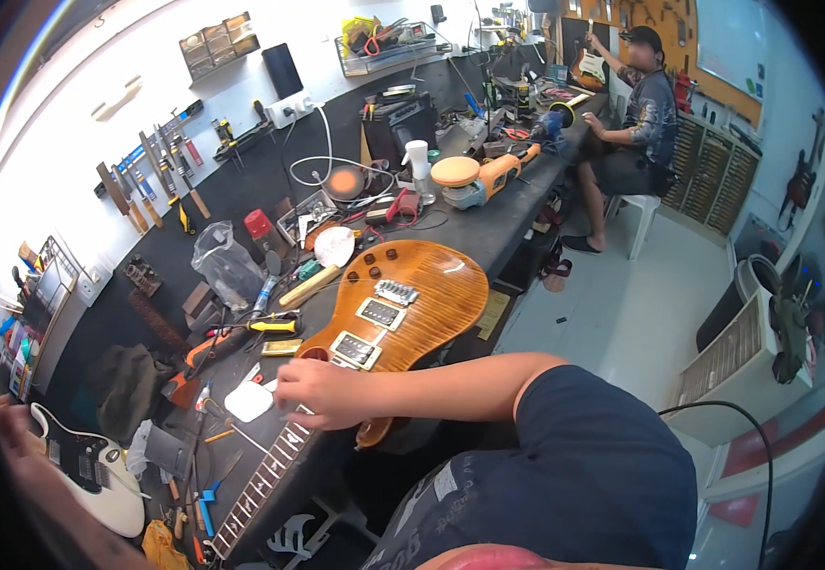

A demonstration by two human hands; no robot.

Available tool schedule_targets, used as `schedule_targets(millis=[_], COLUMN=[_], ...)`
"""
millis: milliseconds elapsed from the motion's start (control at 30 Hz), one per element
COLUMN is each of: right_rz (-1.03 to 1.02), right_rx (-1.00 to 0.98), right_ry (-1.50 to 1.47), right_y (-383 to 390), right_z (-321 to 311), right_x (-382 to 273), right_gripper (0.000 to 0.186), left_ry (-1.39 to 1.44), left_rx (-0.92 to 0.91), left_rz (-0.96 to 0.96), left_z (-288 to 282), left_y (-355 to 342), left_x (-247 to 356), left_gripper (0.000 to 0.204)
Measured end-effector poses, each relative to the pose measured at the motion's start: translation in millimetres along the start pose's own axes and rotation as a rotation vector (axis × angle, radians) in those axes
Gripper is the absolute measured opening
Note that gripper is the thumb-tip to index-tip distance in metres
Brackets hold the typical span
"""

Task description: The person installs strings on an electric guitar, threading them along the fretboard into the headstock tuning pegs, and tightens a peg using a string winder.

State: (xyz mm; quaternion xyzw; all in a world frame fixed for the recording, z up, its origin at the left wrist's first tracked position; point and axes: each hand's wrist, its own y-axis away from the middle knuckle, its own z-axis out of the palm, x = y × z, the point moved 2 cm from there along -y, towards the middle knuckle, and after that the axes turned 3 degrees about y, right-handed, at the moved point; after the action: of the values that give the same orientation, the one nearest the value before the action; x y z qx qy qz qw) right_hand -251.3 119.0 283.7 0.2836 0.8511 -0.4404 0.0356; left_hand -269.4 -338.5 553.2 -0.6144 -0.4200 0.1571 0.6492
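An amber flame-top electric guitar [441,294] lies on the dark workbench, its fretboard [265,475] running toward the lower left. My right hand [322,394] is over the upper end of the neck, close to the body. Its fingers are bent together, and whatever they may hold is hidden. Two pickups and a bridge [395,292] show on the guitar's top. At the left rim my left hand [15,427] is raised near a white electric guitar [113,480]; blur and the dark edge obscure its fingers. A round white piece [248,401] lies beside my right hand.
Behind the guitar are a yellow-handled screwdriver [275,326], a plastic bag [227,266] and a white spray bottle [418,166]. An orange polisher [489,179] rests farther along the bench. A person [645,114] sits on a white stool at the far end. Files [161,166] hang on the wall.
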Motion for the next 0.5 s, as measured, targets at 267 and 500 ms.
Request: schedule_targets(millis=[267,500], right_rz=[0.273,0.416], right_rx=[0.377,0.184], right_ry=[-0.383,-0.621], right_y=[19.7,73.7], right_z=[-109.7,-179.9], right_x=[-10.6,17.8], right_gripper=[0.047,0.021], left_ry=[0.436,0.67], left_rx=[-0.768,-0.966], left_rz=[-0.105,-0.186], left_z=[190.4,250.3], left_y=[255.3,290.9], left_x=[192.9,250.5], left_gripper=[0.005,0.023])
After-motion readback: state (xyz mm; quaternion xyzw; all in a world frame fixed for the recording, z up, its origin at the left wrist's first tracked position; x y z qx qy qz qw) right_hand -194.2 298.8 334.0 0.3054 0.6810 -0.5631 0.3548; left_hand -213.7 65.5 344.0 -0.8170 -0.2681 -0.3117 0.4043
